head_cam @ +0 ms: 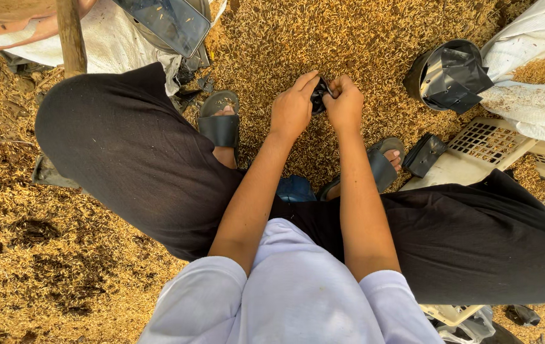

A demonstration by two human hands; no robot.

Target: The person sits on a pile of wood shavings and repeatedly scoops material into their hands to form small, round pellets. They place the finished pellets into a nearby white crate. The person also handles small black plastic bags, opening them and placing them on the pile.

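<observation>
Where both hands meet over the rice husks [361,38], small black plastic bag [319,95] pinched between left hand [293,107] and right hand [345,105].

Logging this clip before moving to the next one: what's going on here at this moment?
A person sits low over ground covered in golden rice husk, knees spread, feet in dark sandals. Both hands meet in front: the left hand and right hand together pinch a small black plastic bag, apparently pulling it open. To the right lie a round bundle of black plastic bags, one more folded black bag and a cream plastic crate.
</observation>
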